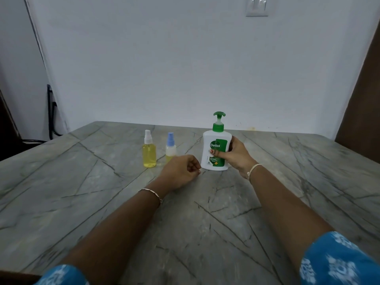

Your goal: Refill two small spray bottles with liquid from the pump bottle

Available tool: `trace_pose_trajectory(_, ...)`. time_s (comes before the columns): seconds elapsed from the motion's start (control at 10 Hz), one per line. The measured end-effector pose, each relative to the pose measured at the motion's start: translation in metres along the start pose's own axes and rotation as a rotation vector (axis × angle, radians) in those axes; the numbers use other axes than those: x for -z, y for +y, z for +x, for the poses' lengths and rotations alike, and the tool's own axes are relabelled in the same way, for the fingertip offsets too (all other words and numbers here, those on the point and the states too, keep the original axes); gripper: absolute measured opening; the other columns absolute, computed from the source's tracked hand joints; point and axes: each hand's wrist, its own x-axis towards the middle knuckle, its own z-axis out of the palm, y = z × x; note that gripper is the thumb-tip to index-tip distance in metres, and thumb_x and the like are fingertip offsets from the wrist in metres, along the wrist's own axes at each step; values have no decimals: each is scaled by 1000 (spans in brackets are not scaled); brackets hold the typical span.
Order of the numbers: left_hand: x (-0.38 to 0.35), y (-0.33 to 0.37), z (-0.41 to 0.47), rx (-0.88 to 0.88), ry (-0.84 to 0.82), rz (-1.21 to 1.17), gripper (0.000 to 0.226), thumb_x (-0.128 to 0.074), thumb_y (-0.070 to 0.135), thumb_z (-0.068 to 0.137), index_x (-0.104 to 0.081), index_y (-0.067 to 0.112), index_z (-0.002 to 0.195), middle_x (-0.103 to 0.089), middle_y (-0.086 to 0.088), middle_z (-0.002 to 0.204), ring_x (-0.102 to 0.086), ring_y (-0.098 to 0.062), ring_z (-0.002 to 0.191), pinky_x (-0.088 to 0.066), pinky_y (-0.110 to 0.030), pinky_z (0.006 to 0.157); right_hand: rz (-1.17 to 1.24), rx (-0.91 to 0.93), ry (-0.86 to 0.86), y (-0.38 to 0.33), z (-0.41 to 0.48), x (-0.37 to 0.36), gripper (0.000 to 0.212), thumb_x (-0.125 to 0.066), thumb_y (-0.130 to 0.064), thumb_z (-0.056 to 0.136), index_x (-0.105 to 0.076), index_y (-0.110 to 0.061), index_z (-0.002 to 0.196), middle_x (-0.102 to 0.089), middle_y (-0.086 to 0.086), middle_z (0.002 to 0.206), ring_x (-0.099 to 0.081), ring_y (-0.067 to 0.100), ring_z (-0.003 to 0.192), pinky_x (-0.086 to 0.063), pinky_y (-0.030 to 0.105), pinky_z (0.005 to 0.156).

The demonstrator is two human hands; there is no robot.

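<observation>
Pump bottle [216,149] upright on surface [205,223], right hand [236,158] gripping its body. Left hand [181,171] just left of it, loosely curled, holding nothing. Blue-cap sprayer [170,148], white-cap sprayer [149,155] upright further left.

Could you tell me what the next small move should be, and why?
Probably the left hand should take the blue-capped spray bottle and uncap it: it stands capped just beyond that hand, which holds nothing, while the right hand grips the pump bottle.
</observation>
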Motion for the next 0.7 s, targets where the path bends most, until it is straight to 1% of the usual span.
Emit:
trace_pose_trajectory(0.1, 1, 2, 0, 2, -2, 5, 16, -70, 23, 82, -65, 20, 97, -69, 4, 92, -63, -9, 85, -53, -21, 79, 0, -2, -6, 0, 1, 2, 57, -83, -3, 71, -57, -7, 122, -70, 8, 110, -68, 15, 93, -56, 24, 73)
trace_pose_trajectory(0.2, 1, 3, -2, 8, -19, -7, 16, -70, 21, 83, -65, 19, 98, -68, 4, 91, -63, -10, 85, -52, -20, 80, -38, -5, -12, 1, -1, 2, 68, -86, -5, 68, -51, -7, 126, -68, 7, 114, -66, 19, 100, -56, 33, 84)
trace_pose_trajectory(0.3, 3, 4, -3, 16, -35, -22, 17, -70, 19, 82, -65, 17, 98, -67, 2, 92, -63, -11, 86, -52, -20, 80, -118, -4, -11, 1, -8, 0, 76, -85, -4, 68, -42, -7, 131, -60, 5, 119, -59, 18, 104, -52, 34, 89)
trace_pose_trajectory(0.4, 4, 6, -8, 11, -40, -28, 19, -71, 19, 82, -65, 16, 100, -67, 1, 92, -63, -12, 86, -53, -20, 80, -210, -10, 16, 4, -16, 1, 84, -86, -6, 69, -34, -8, 136, -51, 7, 126, -54, 23, 113, -48, 38, 98)
trace_pose_trajectory(0.5, 6, 9, -16, 13, -56, -11, 21, -72, 23, 81, -64, 18, 100, -67, 2, 93, -62, -12, 87, -53, -22, 80, -302, -53, 53, 6, -31, 2, 91, -88, -15, 68, -31, -10, 139, -48, 12, 136, -50, 29, 124, -43, 45, 107)
trace_pose_trajectory(0.6, 9, 13, -24, 15, -62, 12, 23, -71, 27, 82, -64, 19, 102, -65, 4, 96, -60, -11, 89, -53, -24, 82, -367, -84, 53, 4, -46, 0, 94, -88, -17, 68, -30, -9, 141, -46, 12, 139, -48, 30, 126, -42, 44, 107)
trace_pose_trajectory(0.7, 13, 16, -33, 46, -76, 41, 27, -69, 29, 83, -62, 19, 107, -64, 3, 104, -59, -12, 94, -52, -26, 87, -417, -87, 59, 0, -58, -6, 93, -88, -15, 67, -31, -9, 140, -46, 12, 139, -49, 29, 125, -42, 42, 106)
